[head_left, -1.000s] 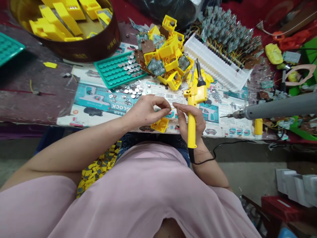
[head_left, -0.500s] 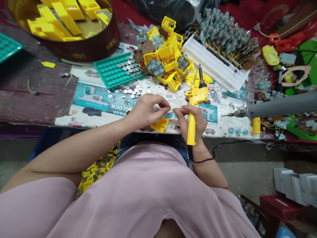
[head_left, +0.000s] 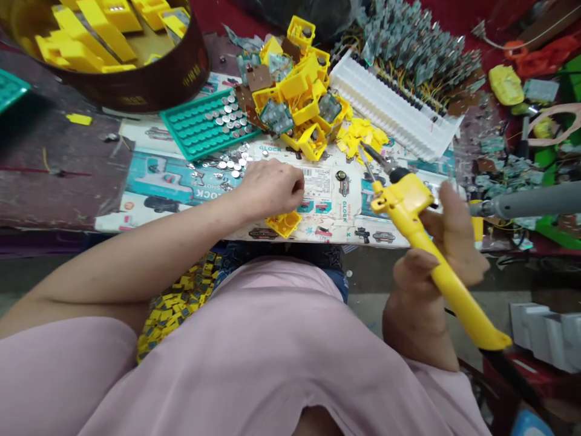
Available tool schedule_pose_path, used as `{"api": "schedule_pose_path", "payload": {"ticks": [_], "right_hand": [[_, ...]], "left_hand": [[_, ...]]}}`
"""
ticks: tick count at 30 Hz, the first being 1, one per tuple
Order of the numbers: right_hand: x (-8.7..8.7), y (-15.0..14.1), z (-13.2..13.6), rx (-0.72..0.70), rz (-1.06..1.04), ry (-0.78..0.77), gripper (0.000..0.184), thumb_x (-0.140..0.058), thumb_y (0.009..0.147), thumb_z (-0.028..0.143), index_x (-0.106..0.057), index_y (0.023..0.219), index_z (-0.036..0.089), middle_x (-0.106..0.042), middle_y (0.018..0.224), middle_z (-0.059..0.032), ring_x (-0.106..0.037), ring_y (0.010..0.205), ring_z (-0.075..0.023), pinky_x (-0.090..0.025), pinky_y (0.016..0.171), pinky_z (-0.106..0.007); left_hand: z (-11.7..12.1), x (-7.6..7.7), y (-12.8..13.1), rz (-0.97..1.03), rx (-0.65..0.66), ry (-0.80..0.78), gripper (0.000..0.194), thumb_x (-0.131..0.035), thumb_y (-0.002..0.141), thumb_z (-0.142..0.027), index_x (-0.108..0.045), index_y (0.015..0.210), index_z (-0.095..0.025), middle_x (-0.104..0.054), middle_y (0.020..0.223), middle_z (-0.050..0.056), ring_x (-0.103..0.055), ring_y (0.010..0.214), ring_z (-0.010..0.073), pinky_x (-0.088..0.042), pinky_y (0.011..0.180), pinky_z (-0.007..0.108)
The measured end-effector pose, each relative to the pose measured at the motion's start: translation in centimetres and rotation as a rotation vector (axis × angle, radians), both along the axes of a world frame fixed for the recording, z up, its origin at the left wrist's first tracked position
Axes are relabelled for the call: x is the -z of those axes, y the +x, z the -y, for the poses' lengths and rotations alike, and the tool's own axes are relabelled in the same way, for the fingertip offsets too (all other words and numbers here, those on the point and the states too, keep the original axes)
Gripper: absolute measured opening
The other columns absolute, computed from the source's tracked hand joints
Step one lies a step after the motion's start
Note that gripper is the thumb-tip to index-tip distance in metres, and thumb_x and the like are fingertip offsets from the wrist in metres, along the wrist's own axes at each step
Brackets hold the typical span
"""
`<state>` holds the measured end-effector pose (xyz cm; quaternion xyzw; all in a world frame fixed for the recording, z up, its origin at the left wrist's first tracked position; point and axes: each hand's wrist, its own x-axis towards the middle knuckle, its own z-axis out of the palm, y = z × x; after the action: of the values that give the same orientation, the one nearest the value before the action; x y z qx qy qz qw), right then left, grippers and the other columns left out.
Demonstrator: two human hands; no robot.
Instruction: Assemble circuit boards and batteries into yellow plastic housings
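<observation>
Held in my right hand (head_left: pixel 447 242) is a yellow soldering iron (head_left: pixel 408 212). Its dark tip points up and left, above the heap of small yellow pieces (head_left: pixel 361 138). My left hand (head_left: pixel 275 188) rests over the printed cardboard (head_left: pixel 327 212) with its fingers curled in. Whatever those fingers hold, if anything, is hidden. Just below that hand lies an open yellow plastic case (head_left: pixel 285 224). A small round dark part with a gold rim (head_left: pixel 340 175) sits to its right. Silver button cells (head_left: pixel 231 163) are scattered beyond the left wrist.
A green tray (head_left: pixel 188 130) holds button cells, beside piled yellow cases (head_left: pixel 302 91). A white foam rack (head_left: pixel 390 109) carries wired circuit boards. At back left stands a round tin (head_left: pixel 136 91) of yellow parts. A grey tool (head_left: pixel 535 203) juts in from the right.
My right hand has moved right, away from the left, and tilted the soldering iron's tip leftward. My left fingers have gone from a pinch to curled. The view has shifted slightly.
</observation>
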<state>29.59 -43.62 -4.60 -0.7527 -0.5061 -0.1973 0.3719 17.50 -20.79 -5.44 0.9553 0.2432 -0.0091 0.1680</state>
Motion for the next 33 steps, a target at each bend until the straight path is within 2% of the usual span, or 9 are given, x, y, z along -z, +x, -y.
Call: {"api": "schedule_pose_path", "payload": {"ticks": [2, 3, 6, 9, 13, 17, 24, 30, 33], "right_hand": [[-0.3, 0.0, 0.8, 0.081, 0.006, 0.105, 0.048, -0.048, 0.095, 0.055, -0.066, 0.13, 0.026, -0.076, 0.087, -0.0054, -0.071, 0.067, -0.0201, -0.054, 0.054, -0.031], [-0.1, 0.0, 1.0, 0.069, -0.007, 0.122, 0.043, -0.053, 0.094, 0.052, -0.068, 0.126, 0.027, -0.077, 0.087, -0.0045, -0.07, 0.066, -0.0196, -0.054, 0.055, -0.031], [1.0, -0.2, 0.7, -0.1, 0.0, 0.072, 0.039, -0.065, 0.089, 0.034, -0.066, 0.127, 0.026, -0.078, 0.093, -0.0039, -0.071, 0.067, -0.018, -0.059, 0.061, -0.029], [2.1, -0.6, 0.0, -0.189, 0.035, 0.035, 0.052, -0.072, 0.082, 0.023, -0.061, 0.133, 0.022, -0.078, 0.092, -0.0045, -0.071, 0.066, -0.0162, -0.06, 0.063, -0.027], [2.8, -1.0, -0.8, -0.22, 0.038, 0.044, 0.048, -0.079, 0.077, 0.024, -0.063, 0.122, 0.021, -0.078, 0.086, -0.0032, -0.072, 0.064, -0.0161, -0.06, 0.06, -0.025], [3.0, -0.7, -1.4, -0.306, 0.068, 0.075, 0.037, -0.08, 0.077, 0.027, -0.064, 0.11, 0.023, -0.077, 0.08, -0.0012, -0.073, 0.064, -0.0171, -0.061, 0.057, -0.026], [2.2, -0.4, -2.0, -0.38, 0.139, 0.011, 0.024, -0.077, 0.08, 0.025, -0.063, 0.1, 0.022, -0.075, 0.074, 0.0004, -0.072, 0.063, -0.0141, -0.06, 0.057, -0.022], [1.0, -0.1, -1.9, -0.444, 0.304, -0.108, 0.018, -0.074, 0.084, 0.023, -0.063, 0.097, 0.02, -0.075, 0.075, -0.0026, -0.07, 0.064, -0.013, -0.059, 0.059, -0.023], [0.3, -0.2, -1.8, -0.49, 0.354, -0.204, 0.019, -0.073, 0.085, 0.022, -0.062, 0.099, 0.018, -0.076, 0.08, -0.0055, -0.071, 0.069, -0.0142, -0.058, 0.062, -0.025]], "left_hand": [[-0.3, 0.0, 0.4, -0.03, 0.001, 0.014, 0.02, -0.057, 0.077, -0.027, -0.075, 0.081, -0.02, -0.069, 0.069, 0.007, -0.066, 0.072, 0.0247, -0.049, 0.067, 0.036], [-0.4, 0.1, 0.6, -0.04, 0.004, 0.016, 0.02, -0.058, 0.076, -0.026, -0.075, 0.08, -0.02, -0.068, 0.068, 0.007, -0.066, 0.073, 0.0253, -0.049, 0.068, 0.036], [-0.8, 0.4, 1.2, -0.027, 0.01, 0.012, 0.016, -0.06, 0.072, -0.025, -0.075, 0.076, -0.019, -0.066, 0.065, 0.006, -0.066, 0.073, 0.0249, -0.05, 0.068, 0.035], [-1.2, 0.5, 1.5, -0.039, 0.001, -0.011, 0.015, -0.061, 0.071, -0.024, -0.075, 0.075, -0.02, -0.066, 0.065, 0.005, -0.066, 0.074, 0.0252, -0.05, 0.068, 0.034], [-1.2, 0.2, 1.7, -0.111, 0.008, -0.007, 0.02, -0.06, 0.074, -0.026, -0.077, 0.082, -0.019, -0.07, 0.072, 0.008, -0.068, 0.079, 0.0295, -0.049, 0.066, 0.036], [-1.1, 0.0, 1.6, -0.118, 0.001, -0.004, 0.021, -0.059, 0.075, -0.027, -0.077, 0.083, -0.02, -0.07, 0.072, 0.008, -0.068, 0.078, 0.0282, -0.048, 0.065, 0.034], [-1.4, 0.7, 1.4, 0.002, 0.03, -0.012, 0.016, -0.061, 0.071, -0.026, -0.076, 0.075, -0.021, -0.066, 0.063, 0.005, -0.063, 0.069, 0.0217, -0.045, 0.063, 0.03], [-1.4, 0.3, 1.6, -0.065, -0.008, -0.053, 0.018, -0.06, 0.072, -0.026, -0.076, 0.078, -0.02, -0.069, 0.068, 0.007, -0.066, 0.074, 0.0255, -0.045, 0.062, 0.032], [-1.5, 0.3, 1.4, -0.055, -0.001, -0.091, 0.019, -0.06, 0.072, -0.026, -0.076, 0.08, -0.02, -0.071, 0.07, 0.006, -0.067, 0.072, 0.0239, -0.046, 0.064, 0.031]]}}
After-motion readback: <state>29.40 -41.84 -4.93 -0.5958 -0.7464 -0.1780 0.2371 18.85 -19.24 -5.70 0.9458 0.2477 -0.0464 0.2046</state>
